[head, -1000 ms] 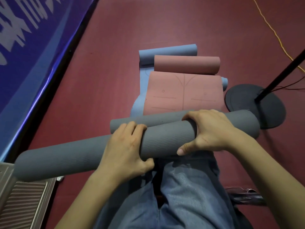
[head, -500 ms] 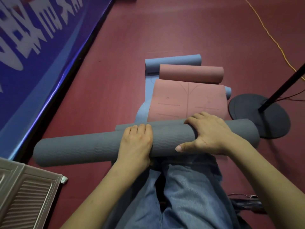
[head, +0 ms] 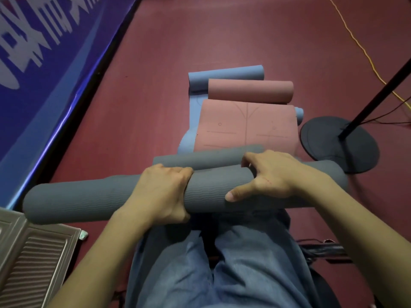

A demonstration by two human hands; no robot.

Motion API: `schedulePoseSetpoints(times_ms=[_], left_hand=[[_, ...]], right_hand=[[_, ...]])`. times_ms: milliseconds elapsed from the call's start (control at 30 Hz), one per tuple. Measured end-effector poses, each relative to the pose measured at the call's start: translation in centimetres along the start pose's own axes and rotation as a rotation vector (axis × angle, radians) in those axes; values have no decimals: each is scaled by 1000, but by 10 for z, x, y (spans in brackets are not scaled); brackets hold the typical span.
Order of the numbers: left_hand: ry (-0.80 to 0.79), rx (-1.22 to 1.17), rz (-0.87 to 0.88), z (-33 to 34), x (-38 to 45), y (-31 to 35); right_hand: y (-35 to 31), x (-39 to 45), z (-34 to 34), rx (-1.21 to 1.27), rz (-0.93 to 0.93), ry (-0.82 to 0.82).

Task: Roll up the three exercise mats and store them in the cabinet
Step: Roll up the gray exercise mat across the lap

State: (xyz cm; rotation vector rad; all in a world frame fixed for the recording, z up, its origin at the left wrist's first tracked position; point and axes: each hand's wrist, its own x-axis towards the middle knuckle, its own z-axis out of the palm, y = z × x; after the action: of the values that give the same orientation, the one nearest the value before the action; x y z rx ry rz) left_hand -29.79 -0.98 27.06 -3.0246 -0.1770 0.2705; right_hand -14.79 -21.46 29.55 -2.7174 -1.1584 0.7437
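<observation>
Both hands clasp the rolled grey mat (head: 93, 197), fingers curled over its top and thumbs tucked along the near side. That roll lies crosswise in front of the person's knees, its long axis running left to right, the left end reaching out past the left hand (head: 163, 192) toward the corner of the metal cabinet door (head: 33, 261), the right end hidden partly behind the right forearm. The left hand sits near the middle of the roll and the right hand (head: 272, 174) just beside it, so most of the free length hangs out to the left.

Touching the roll on its far side lies a thinner grey roll or flap (head: 206, 157); whether it is the loose tail of the same mat cannot be told. Beyond it the pink mat (head: 244, 127) lies partly unrolled with a rolled end farther off, on top of the blue mat (head: 224, 74), also half rolled. A black round stand base (head: 329, 138) sits to the right on the red floor (head: 222, 36).

Judging by this, the grey roll must swing leftward, end first, and the left hand is the nearer to the cabinet.
</observation>
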Motion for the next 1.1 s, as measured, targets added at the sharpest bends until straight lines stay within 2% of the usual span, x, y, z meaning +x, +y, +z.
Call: schedulePoseSetpoints(times_ms=[200, 367, 533, 700, 867, 967, 1100], left_hand=[[-179, -46, 54, -6, -40, 16], [-191, -44, 31, 0, -36, 27], [-341, -122, 18, -6, -12, 12], [-440, -365, 17, -8, 9, -4], [-387, -417, 42, 4, 5, -8], [-335, -484, 115, 7, 8, -11], [-167, -640, 139, 9, 5, -18]], right_hand=[[-2, -44, 16, 60, -44, -196], [8, -54, 40, -52, -145, 33], [13, -44, 41, 82, -324, 291], [12, -35, 39, 91, -296, 304], [12, -32, 36, 135, -257, 280], [13, -28, 34, 179, -227, 260], [11, -20, 25, 147, -169, 219]])
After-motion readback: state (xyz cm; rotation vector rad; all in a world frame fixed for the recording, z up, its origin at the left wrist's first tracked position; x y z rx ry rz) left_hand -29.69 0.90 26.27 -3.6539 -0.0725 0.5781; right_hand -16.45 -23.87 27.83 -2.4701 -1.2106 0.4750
